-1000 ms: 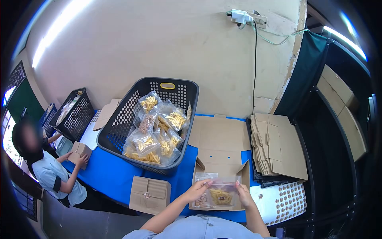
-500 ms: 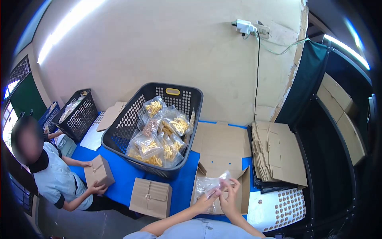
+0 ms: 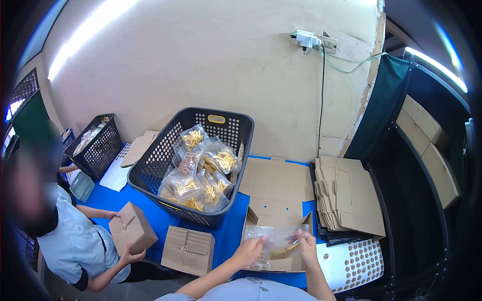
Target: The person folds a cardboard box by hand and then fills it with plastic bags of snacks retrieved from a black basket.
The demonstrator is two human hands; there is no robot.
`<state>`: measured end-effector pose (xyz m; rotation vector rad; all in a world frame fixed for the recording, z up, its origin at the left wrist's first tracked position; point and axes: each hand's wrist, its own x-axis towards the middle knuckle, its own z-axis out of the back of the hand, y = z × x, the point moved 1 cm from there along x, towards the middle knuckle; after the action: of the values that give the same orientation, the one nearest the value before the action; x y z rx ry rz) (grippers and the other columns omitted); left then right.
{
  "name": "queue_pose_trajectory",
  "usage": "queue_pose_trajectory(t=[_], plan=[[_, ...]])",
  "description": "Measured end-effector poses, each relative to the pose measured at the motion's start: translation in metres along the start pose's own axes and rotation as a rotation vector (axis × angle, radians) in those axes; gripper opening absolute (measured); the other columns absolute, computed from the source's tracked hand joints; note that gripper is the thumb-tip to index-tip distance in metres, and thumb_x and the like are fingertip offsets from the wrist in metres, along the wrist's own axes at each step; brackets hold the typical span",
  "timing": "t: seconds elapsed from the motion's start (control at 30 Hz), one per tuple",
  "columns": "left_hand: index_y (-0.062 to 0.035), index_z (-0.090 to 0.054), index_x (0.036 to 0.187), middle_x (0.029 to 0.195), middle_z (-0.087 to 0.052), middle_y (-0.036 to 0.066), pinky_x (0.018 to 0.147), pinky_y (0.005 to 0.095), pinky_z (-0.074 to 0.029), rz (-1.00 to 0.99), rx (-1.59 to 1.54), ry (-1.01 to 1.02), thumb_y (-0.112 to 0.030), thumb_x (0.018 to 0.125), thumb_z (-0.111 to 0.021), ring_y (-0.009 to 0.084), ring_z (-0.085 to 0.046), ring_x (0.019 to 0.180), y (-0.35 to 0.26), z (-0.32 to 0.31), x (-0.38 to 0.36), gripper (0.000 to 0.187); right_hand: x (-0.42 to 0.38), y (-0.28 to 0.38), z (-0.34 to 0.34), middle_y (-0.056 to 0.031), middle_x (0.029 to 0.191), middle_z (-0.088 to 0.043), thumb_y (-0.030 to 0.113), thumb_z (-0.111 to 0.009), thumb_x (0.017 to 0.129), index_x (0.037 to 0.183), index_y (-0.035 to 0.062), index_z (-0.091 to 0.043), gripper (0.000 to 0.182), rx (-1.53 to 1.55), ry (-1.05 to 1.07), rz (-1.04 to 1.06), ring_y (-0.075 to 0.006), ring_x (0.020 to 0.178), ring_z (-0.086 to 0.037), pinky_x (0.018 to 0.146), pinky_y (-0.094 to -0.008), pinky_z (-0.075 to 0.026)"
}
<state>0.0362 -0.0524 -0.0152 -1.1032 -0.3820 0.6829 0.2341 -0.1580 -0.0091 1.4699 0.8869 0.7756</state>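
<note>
My left hand [image 3: 249, 252] pinches a clear plastic bag [image 3: 259, 233] over the left side of an open cardboard box [image 3: 273, 206]. To its right, my right hand [image 3: 308, 245] has its fingers closed on a clear plastic packet [image 3: 287, 248] with something yellowish inside, smeared by motion. Both hands are above the box's near part, a short gap between them. The box lid is folded back toward the wall.
A black crate [image 3: 145, 188] of bagged yellow snacks stands behind. A closed carton [image 3: 187, 249] lies left of the open box; flattened cartons [image 3: 359, 195] and a sticker sheet [image 3: 346, 258] lie right. At left, a person [image 3: 75, 241] holds another carton [image 3: 131, 228].
My hands were close together at the plastic and have moved apart, the left leftward, the right rightward. The person at left has come nearer with the carton.
</note>
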Motion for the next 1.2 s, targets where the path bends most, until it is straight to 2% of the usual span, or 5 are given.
queue_pose_trajectory(t=[0.17,0.27,0.57,0.7,1.2], plan=[[-0.0054,-0.05,0.134,0.1,-0.067,0.022,0.081,0.0408,-0.049,0.071,0.153,0.025,-0.047,0.098,-0.041,0.032,-0.065,0.095,-0.014,0.03,0.003,0.057,-0.012,0.004,-0.015,-0.0158,0.095,-0.069,0.028,-0.043,0.102,0.114,0.0014,-0.064,0.037,-0.399,-0.084,0.235,-0.0221,0.086,-0.063,0.084,-0.0347,-0.049],[-0.0017,-0.016,0.149,0.15,-0.028,0.021,0.113,0.0375,-0.024,-0.174,0.002,0.182,-0.054,0.092,-0.052,0.0322,-0.027,0.14,-0.007,0.002,0.0,0.085,-0.02,0.004,-0.05,-0.0187,0.107,-0.063,0.025,-0.043,0.1,0.119,0.0006,-0.061,0.036,-0.587,0.091,0.418,-0.0277,0.099,-0.06,0.09,-0.0378,-0.046],[-0.0019,-0.06,0.118,0.087,-0.066,0.018,0.093,0.0444,-0.045,-0.133,-0.398,-0.064,-0.039,0.099,-0.045,0.0328,-0.064,0.09,-0.013,-0.013,-0.016,0.044,-0.02,0.027,-0.069,-0.0134,0.113,-0.049,0.018,-0.072,0.082,0.114,0.0005,-0.06,0.038,-0.365,-0.201,0.427,-0.0252,0.112,-0.047,0.096,-0.036,-0.039],[0.0004,-0.065,0.101,0.093,-0.065,0.023,0.089,0.0439,-0.045,-0.403,0.031,-0.152,-0.024,0.096,-0.043,0.041,-0.061,0.085,-0.028,0.003,-0.025,0.033,-0.007,0.012,-0.04,-0.0093,0.098,-0.065,0.015,-0.074,0.082,0.105,-0.0001,-0.063,0.03,0.181,0.168,-0.059,-0.0158,0.096,-0.059,0.089,-0.0315,-0.044],[0.0012,-0.047,0.131,0.126,-0.055,0.017,0.105,0.0358,-0.036,-0.153,-0.431,0.104,-0.022,0.095,-0.053,0.0241,-0.05,0.122,0.034,-0.017,0.01,0.043,-0.029,-0.004,-0.028,-0.019,0.123,-0.061,0.023,-0.048,0.1,0.131,0.0039,-0.055,0.037,-0.348,0.18,0.193,-0.0274,0.119,-0.056,0.101,-0.035,-0.041]])
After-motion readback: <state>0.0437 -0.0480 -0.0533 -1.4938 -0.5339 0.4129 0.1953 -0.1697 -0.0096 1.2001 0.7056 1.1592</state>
